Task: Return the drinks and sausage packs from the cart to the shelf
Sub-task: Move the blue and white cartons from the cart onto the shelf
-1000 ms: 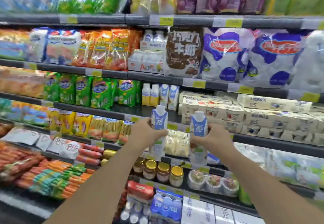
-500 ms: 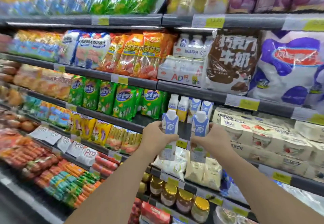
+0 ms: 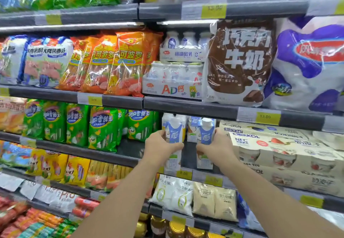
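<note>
Both arms reached further; left hand (image 3: pixel 161 147), right hand (image 3: pixel 217 149) each grip a carton.

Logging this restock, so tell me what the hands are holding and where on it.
Each holds a blue-and-white drink carton around its middle: left hand on the left carton, right hand on the right carton.

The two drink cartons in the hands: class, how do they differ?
The left carton, held in the left hand, has a white front panel with blue sides; the right carton, in the right hand, looks mostly blue. The left carton hangs slightly lower. Both are upright, white-capped, and gripped at mid-body before the same shelf.
</note>
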`<control>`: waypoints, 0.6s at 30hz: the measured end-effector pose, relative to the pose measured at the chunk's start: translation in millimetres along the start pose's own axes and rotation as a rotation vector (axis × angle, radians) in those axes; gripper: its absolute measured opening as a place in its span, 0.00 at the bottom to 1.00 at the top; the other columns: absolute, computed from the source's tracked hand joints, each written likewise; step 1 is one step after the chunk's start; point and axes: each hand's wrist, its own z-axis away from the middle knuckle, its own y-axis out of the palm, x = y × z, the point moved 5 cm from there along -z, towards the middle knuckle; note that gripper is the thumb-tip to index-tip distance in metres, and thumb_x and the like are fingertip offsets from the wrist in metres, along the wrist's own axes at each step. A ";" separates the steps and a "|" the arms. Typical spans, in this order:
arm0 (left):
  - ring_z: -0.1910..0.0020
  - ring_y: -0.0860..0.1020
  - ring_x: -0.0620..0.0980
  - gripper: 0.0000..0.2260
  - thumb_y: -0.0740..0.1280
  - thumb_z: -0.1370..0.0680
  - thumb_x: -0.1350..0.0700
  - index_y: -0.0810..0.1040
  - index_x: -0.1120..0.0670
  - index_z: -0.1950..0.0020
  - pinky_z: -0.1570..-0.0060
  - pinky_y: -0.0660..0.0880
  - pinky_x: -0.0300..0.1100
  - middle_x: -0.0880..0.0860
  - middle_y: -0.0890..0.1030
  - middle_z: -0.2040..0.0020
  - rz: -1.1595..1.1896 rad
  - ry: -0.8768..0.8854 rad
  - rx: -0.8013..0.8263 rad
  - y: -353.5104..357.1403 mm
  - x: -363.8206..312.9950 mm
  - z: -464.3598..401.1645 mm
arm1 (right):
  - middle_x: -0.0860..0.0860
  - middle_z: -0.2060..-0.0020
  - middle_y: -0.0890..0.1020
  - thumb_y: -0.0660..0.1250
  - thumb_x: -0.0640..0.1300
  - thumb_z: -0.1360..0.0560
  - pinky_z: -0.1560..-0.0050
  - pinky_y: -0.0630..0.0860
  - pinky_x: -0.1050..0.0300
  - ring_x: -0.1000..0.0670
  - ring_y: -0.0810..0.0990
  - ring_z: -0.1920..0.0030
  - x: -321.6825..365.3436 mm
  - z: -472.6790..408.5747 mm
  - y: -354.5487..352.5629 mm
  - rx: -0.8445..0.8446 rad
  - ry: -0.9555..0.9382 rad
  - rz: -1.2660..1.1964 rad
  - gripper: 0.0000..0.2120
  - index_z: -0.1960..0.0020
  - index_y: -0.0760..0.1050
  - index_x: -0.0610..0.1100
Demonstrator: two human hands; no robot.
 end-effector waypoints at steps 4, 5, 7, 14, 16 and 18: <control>0.58 0.83 0.48 0.17 0.79 0.36 0.46 0.81 0.52 0.52 0.54 0.81 0.46 0.49 0.85 0.59 -0.024 0.074 0.079 17.8 -4.1 -30.6 | 0.50 0.55 0.82 0.78 0.42 0.34 0.61 0.77 0.57 0.52 0.81 0.56 -2.8 -14.4 -0.2 -0.087 0.054 0.014 0.20 0.47 0.73 0.44; 0.58 0.83 0.47 0.17 0.79 0.36 0.47 0.81 0.52 0.52 0.56 0.81 0.44 0.49 0.85 0.59 -0.032 0.092 0.092 22.8 -5.7 -36.4 | 0.50 0.54 0.82 0.78 0.42 0.35 0.63 0.76 0.59 0.52 0.80 0.55 -3.0 -16.5 0.0 -0.101 0.055 0.021 0.20 0.47 0.73 0.45; 0.61 0.82 0.44 0.15 0.79 0.35 0.49 0.81 0.52 0.53 0.62 0.79 0.40 0.47 0.84 0.60 -0.025 0.146 0.120 34.2 -9.9 -45.7 | 0.49 0.53 0.81 0.80 0.43 0.36 0.64 0.73 0.61 0.51 0.80 0.54 -2.9 -19.0 1.1 -0.135 0.050 0.051 0.21 0.49 0.74 0.46; 0.65 0.79 0.41 0.13 0.80 0.34 0.51 0.80 0.52 0.56 0.68 0.72 0.37 0.45 0.82 0.62 0.038 0.310 0.139 70.3 -14.2 -64.4 | 0.50 0.53 0.82 0.80 0.44 0.36 0.62 0.72 0.61 0.50 0.80 0.52 -2.8 -15.2 -1.1 -0.250 0.044 0.145 0.23 0.45 0.74 0.44; 0.63 0.81 0.43 0.13 0.79 0.35 0.50 0.79 0.52 0.56 0.68 0.73 0.37 0.46 0.82 0.61 0.030 0.347 0.118 76.8 -12.1 -69.5 | 0.49 0.52 0.82 0.80 0.43 0.36 0.59 0.72 0.59 0.49 0.80 0.51 -3.2 -14.5 -0.5 -0.274 0.037 0.155 0.24 0.45 0.74 0.44; 0.61 0.81 0.43 0.13 0.79 0.34 0.49 0.80 0.51 0.55 0.67 0.72 0.35 0.46 0.83 0.60 0.007 0.366 0.087 80.2 -9.9 -73.4 | 0.50 0.51 0.81 0.80 0.44 0.35 0.61 0.68 0.63 0.50 0.79 0.50 -4.5 -15.0 1.1 -0.285 0.039 0.174 0.23 0.45 0.74 0.45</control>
